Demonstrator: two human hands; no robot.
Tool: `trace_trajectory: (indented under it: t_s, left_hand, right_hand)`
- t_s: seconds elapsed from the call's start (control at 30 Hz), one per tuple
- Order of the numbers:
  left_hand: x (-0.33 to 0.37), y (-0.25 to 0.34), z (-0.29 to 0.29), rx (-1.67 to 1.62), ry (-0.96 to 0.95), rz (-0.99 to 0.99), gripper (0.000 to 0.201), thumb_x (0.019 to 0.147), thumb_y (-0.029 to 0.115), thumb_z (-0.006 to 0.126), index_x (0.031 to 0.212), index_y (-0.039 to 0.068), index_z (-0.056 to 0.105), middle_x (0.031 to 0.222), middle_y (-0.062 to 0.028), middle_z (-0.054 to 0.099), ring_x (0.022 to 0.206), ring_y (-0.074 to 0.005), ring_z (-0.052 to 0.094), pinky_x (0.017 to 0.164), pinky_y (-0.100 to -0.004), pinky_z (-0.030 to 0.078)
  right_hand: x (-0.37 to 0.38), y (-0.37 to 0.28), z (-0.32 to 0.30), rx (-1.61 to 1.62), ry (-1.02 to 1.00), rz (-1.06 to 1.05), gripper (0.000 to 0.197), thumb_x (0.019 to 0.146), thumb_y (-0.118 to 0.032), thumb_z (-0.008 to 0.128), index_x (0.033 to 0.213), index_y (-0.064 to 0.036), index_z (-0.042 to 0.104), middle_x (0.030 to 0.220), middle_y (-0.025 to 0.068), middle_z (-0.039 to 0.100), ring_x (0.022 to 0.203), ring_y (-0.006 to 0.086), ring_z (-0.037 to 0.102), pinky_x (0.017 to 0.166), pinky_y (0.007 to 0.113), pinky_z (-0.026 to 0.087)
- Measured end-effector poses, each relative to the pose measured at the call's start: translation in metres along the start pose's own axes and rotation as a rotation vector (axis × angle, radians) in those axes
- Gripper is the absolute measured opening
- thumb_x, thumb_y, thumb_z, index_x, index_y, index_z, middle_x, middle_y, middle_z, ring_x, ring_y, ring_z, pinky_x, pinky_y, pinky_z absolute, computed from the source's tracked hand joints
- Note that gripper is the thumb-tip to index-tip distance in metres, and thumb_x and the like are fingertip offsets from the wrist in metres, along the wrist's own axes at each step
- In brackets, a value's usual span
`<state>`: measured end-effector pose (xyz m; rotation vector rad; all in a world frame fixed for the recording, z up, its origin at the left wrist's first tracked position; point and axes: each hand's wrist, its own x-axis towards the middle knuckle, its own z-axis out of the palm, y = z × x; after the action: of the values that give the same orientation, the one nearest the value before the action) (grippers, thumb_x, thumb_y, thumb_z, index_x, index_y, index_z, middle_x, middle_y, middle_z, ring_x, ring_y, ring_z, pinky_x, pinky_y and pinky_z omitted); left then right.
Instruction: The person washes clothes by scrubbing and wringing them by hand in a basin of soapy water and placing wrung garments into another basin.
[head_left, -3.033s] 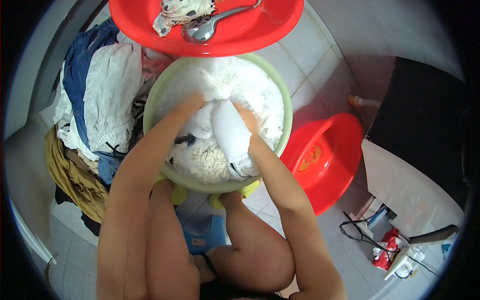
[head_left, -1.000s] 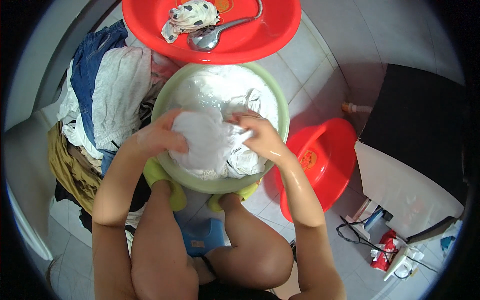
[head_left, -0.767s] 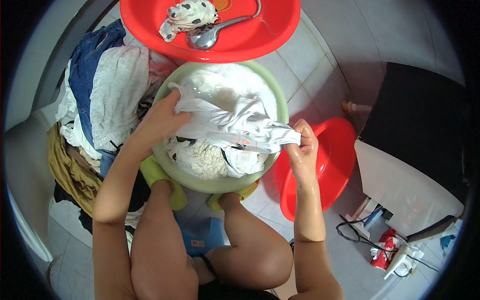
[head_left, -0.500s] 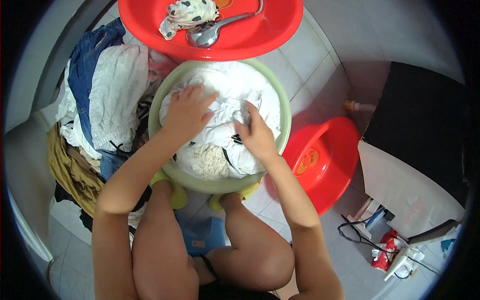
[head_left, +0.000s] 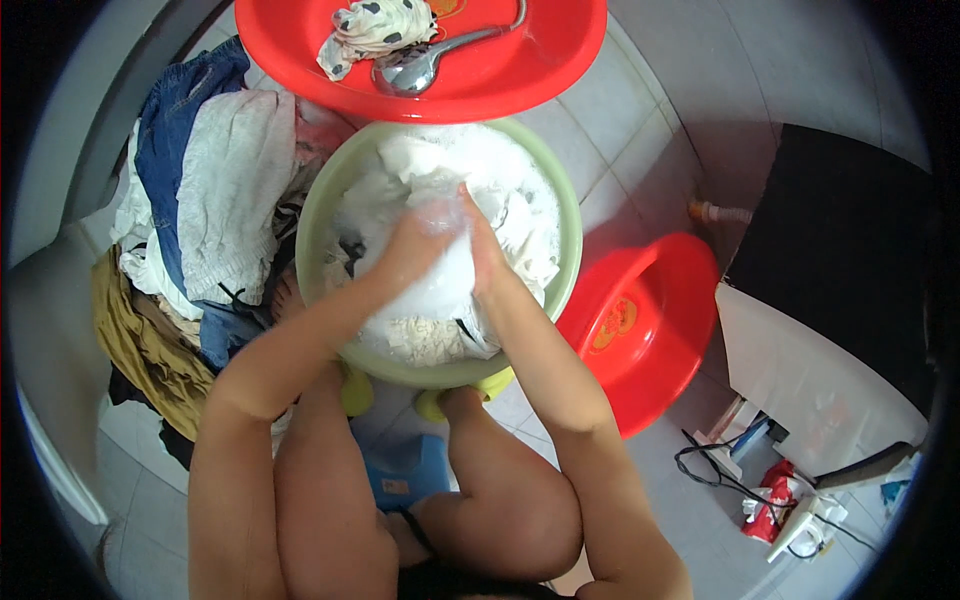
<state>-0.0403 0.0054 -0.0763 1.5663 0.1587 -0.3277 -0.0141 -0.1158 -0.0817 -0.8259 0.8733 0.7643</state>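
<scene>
A pale green basin (head_left: 569,300) full of white laundry and suds stands between my feet. Over its middle my left hand (head_left: 425,245) and my right hand (head_left: 482,240) are close together. A white garment (head_left: 440,288) is bunched between them, partly lifted and hanging below the hands. Motion blur and foam cover the left fingers; the right fingers close around the cloth from its right side. More white clothes lie in the suds around it, with a cream ruffled piece (head_left: 425,343) at the near rim and a dark patch at the left.
Beyond the basin, a large red tub (head_left: 530,75) holds a chrome shower head (head_left: 408,72) and a spotted cloth (head_left: 380,35). A second red tub (head_left: 650,370) leans at the right. Heaped clothes (head_left: 235,190) lie left. Cables (head_left: 700,455) trail on the floor at lower right.
Both hands, spread on the laundry before, have come together over the basin's middle and gathered up a white garment. The laundry around them has shifted.
</scene>
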Motion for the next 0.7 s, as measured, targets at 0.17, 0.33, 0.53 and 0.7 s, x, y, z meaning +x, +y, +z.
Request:
trace_trajectory:
  t_s: [0.17, 0.33, 0.53, 0.7]
  left_hand:
    - [-0.042, 0.081, 0.001, 0.466, -0.099, 0.533, 0.018, 0.083, 0.028, 0.064, 0.077, 0.012, 0.060, 0.064, -0.0094, 0.060, 0.060, -0.0307, 0.061, 0.054, -0.0416, 0.047]
    - [0.000, 0.063, -0.016, 0.642, 0.099, 0.661, 0.022, 0.081, 0.025, 0.065, 0.067, 0.010, 0.057, 0.063, -0.0082, 0.058, 0.054, -0.0284, 0.056, 0.050, -0.0400, 0.043]
    - [0.026, 0.026, -0.034, 0.624, 0.135, 0.259, 0.020, 0.085, 0.031, 0.058, 0.083, 0.011, 0.062, 0.067, -0.0113, 0.062, 0.065, -0.0321, 0.062, 0.057, -0.0435, 0.047]
    - [0.015, 0.020, -0.030, 0.705, -0.198, 0.057, 0.032, 0.086, 0.039, 0.057, 0.107, 0.014, 0.060, 0.099, -0.0137, 0.063, 0.090, -0.0313, 0.061, 0.079, -0.0439, 0.045]
  right_hand:
    - [-0.056, -0.014, 0.041, -0.025, -0.015, -0.039, 0.038, 0.091, -0.034, 0.056, 0.106, 0.0004, 0.055, 0.094, 0.0112, 0.063, 0.081, 0.0223, 0.063, 0.069, 0.034, 0.053]
    - [-0.101, 0.000, 0.069, 0.067, 0.170, -0.202, 0.048, 0.095, -0.036, 0.048, 0.122, 0.0036, 0.048, 0.108, 0.0151, 0.061, 0.100, 0.0238, 0.059, 0.085, 0.034, 0.047]
    - [-0.074, -0.027, 0.008, -1.028, 0.431, -0.690, 0.023, 0.092, -0.026, 0.056, 0.096, -0.0039, 0.058, 0.062, -0.0032, 0.053, 0.057, 0.0119, 0.049, 0.054, 0.027, 0.040]
    - [-0.045, 0.001, -0.011, -1.515, 0.400, -1.344, 0.016, 0.084, -0.014, 0.059, 0.096, -0.0039, 0.059, 0.076, 0.0142, 0.061, 0.069, 0.0324, 0.058, 0.063, 0.043, 0.046]
